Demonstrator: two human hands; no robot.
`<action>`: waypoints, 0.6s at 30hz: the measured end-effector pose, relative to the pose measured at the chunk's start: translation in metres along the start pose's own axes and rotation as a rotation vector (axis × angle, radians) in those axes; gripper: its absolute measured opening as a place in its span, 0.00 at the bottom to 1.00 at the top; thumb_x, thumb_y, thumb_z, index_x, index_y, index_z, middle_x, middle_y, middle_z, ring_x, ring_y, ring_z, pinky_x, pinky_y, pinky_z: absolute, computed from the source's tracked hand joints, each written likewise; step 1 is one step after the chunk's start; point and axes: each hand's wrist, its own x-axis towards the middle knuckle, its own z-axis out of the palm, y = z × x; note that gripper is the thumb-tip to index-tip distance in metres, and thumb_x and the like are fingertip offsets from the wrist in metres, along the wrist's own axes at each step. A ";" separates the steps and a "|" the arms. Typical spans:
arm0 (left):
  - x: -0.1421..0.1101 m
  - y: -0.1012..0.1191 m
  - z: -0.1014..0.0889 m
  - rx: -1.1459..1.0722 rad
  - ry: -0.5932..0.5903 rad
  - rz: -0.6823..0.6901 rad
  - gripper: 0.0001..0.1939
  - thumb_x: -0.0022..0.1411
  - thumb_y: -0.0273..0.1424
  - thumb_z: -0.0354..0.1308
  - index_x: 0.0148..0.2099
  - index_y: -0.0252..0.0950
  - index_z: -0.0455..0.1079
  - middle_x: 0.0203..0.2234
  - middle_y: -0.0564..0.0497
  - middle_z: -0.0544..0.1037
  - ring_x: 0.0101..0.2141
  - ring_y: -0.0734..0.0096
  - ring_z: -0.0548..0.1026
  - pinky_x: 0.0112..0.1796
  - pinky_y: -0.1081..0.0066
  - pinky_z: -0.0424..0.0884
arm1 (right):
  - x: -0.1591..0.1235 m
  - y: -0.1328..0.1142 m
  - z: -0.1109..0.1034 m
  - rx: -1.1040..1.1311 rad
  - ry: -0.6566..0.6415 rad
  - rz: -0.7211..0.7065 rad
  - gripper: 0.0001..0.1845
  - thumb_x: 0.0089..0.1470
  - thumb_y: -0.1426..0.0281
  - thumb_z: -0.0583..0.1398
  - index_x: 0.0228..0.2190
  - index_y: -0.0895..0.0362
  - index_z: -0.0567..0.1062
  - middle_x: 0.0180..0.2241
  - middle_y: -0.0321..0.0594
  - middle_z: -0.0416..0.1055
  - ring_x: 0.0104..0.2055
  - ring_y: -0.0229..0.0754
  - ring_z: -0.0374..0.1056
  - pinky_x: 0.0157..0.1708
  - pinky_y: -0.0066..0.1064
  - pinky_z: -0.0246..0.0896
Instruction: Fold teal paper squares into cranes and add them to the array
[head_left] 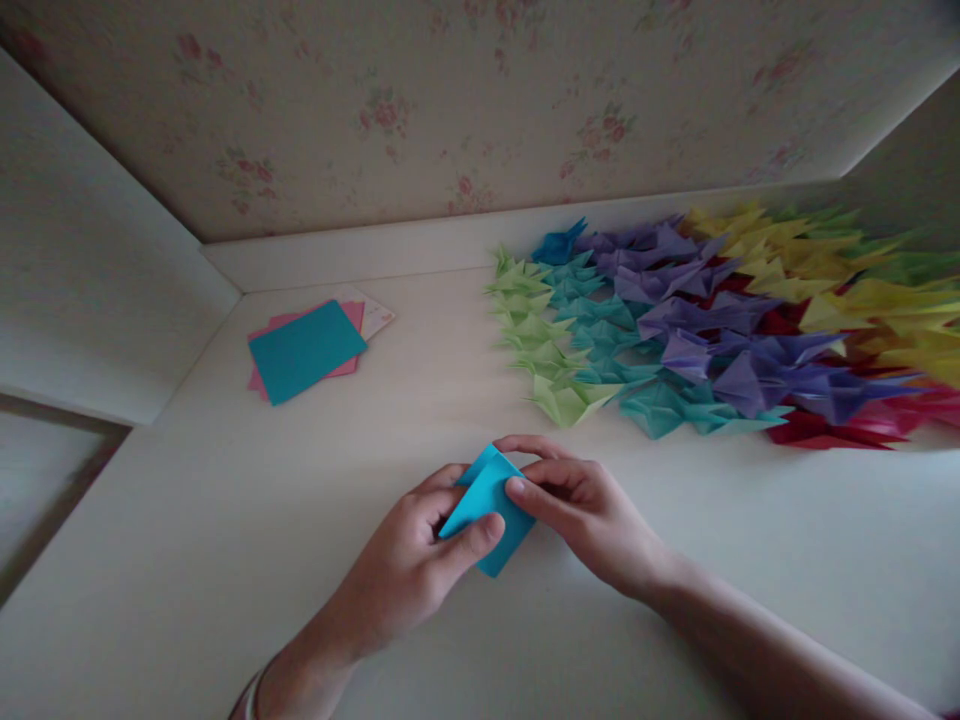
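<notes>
Over the counter [405,395], our left hand [420,550] and right hand [596,510] grip the blue paper [489,495]. We seem to be folding it; the next move probably calls for aligning its edges.

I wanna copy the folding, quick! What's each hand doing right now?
Left hand: closed on the folded blue paper, thumb on top.
Right hand: pinching the same paper near its right edge.
</notes>
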 end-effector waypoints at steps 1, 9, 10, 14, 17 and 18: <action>0.000 0.000 0.000 0.009 -0.018 0.002 0.10 0.65 0.37 0.58 0.36 0.38 0.76 0.39 0.49 0.75 0.39 0.65 0.73 0.41 0.72 0.69 | 0.000 0.000 0.000 -0.001 0.000 0.001 0.14 0.60 0.62 0.61 0.29 0.55 0.82 0.49 0.45 0.73 0.57 0.47 0.64 0.51 0.34 0.60; 0.001 -0.001 -0.002 -0.069 -0.058 -0.009 0.07 0.63 0.35 0.60 0.38 0.39 0.77 0.46 0.48 0.73 0.44 0.61 0.73 0.42 0.70 0.72 | 0.002 -0.001 0.000 0.064 0.017 0.078 0.17 0.56 0.59 0.64 0.21 0.56 0.79 0.47 0.46 0.75 0.58 0.49 0.64 0.53 0.36 0.58; 0.000 -0.001 -0.002 -0.082 -0.056 -0.010 0.07 0.63 0.35 0.60 0.37 0.38 0.77 0.45 0.48 0.73 0.44 0.61 0.73 0.42 0.70 0.71 | 0.001 -0.001 0.000 0.091 0.027 0.087 0.18 0.56 0.59 0.65 0.20 0.56 0.77 0.47 0.46 0.74 0.58 0.50 0.63 0.53 0.37 0.57; 0.000 0.000 -0.003 -0.125 -0.032 -0.042 0.08 0.63 0.36 0.61 0.37 0.38 0.77 0.42 0.49 0.75 0.40 0.63 0.73 0.40 0.71 0.70 | -0.001 0.003 0.000 0.198 0.059 0.086 0.20 0.54 0.58 0.66 0.18 0.57 0.74 0.48 0.45 0.73 0.56 0.50 0.65 0.53 0.37 0.57; 0.000 -0.001 -0.003 -0.188 0.011 -0.084 0.10 0.63 0.37 0.61 0.43 0.38 0.77 0.38 0.50 0.76 0.38 0.64 0.73 0.38 0.71 0.69 | -0.002 0.002 0.000 0.213 0.066 0.054 0.20 0.54 0.59 0.66 0.18 0.56 0.73 0.48 0.45 0.73 0.56 0.50 0.65 0.53 0.37 0.58; 0.001 -0.002 -0.003 -0.205 0.035 -0.088 0.11 0.64 0.37 0.60 0.45 0.38 0.77 0.37 0.50 0.77 0.38 0.64 0.73 0.39 0.71 0.68 | -0.002 0.002 0.000 0.199 0.064 0.045 0.20 0.54 0.59 0.66 0.18 0.56 0.72 0.47 0.45 0.73 0.56 0.50 0.65 0.52 0.37 0.58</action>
